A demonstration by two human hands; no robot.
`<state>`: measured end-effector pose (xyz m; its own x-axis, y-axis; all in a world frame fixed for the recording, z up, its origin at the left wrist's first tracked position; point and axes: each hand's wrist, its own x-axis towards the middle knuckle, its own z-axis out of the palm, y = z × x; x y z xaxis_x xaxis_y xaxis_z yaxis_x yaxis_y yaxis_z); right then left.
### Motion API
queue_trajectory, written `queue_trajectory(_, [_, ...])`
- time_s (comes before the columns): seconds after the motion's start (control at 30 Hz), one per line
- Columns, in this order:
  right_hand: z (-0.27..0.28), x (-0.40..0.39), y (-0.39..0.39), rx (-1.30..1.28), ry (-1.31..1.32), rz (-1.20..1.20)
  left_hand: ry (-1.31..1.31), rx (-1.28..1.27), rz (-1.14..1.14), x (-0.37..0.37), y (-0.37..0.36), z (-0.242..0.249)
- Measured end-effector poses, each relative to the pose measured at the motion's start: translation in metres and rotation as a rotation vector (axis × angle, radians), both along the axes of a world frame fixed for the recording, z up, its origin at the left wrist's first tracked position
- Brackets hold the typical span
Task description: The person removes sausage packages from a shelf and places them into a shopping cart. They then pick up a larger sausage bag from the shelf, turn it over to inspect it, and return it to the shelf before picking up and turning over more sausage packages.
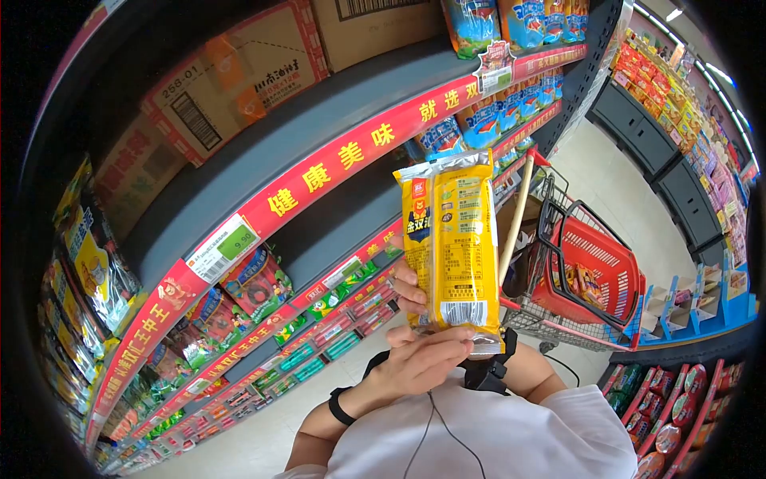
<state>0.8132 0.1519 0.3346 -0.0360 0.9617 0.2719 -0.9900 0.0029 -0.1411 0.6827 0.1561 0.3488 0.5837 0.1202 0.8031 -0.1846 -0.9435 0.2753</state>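
A yellow sausage packet (461,247) is held upright in front of my chest, its printed back with a nutrition table and barcode facing me. My left hand (431,355), with a black band at the wrist, pinches the packet's lower sealed edge. Behind the packet is my right hand (409,286); its fingers curl round the left edge, and the rest of it is hidden. The packet is apart from the shelf, in front of a red price strip (351,156) with yellow lettering.
Shelves on the left hold cardboard boxes (239,76), dark packets (92,255) and blue packets (475,28). On the right stands a trolley with a red basket (594,247) holding some packets. Beyond it are black cabinets (638,120) with stacked goods and a blue display stand (730,299).
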Motion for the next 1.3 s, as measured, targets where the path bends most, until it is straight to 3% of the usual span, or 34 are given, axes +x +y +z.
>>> queue_trajectory(0.3, [-0.003, -0.005, 0.000, 0.024, -0.007, 0.065, 0.057, -0.050, -0.079, -0.005, -0.002, -0.008])
queue_trajectory(0.5, [-0.006, -0.008, -0.002, -0.041, -0.028, 0.111, 0.172, -0.203, -0.035, -0.010, -0.009, -0.007])
queue_trajectory(0.57, [-0.003, -0.009, -0.002, -0.104, -0.061, 0.109, 0.261, -0.467, -0.118, -0.010, -0.012, -0.009])
queue_trajectory(0.67, [0.005, -0.014, -0.005, -0.184, -0.148, 0.020, 0.311, -0.413, -0.175, -0.012, -0.009, -0.011])
queue_trajectory(0.77, [-0.006, -0.007, -0.006, -0.184, -0.252, -0.070, 0.066, -0.196, -0.128, -0.009, -0.011, -0.024])
queue_trajectory(0.87, [-0.014, 0.007, 0.001, 0.033, -0.320, 0.005, -0.106, -0.166, -0.093, -0.012, -0.013, -0.018])
queue_trajectory(1.0, [-0.024, 0.020, 0.008, 0.135, -0.327, 0.054, -0.185, -0.272, -0.110, -0.018, -0.014, -0.015])
queue_trajectory(1.13, [-0.023, 0.011, 0.004, 0.036, -0.308, -0.136, -0.262, -0.322, -0.053, -0.019, -0.008, -0.010])
queue_trajectory(1.3, [-0.026, 0.003, -0.012, -0.170, -0.296, -0.613, -0.272, -0.444, 0.021, -0.012, -0.001, -0.009])
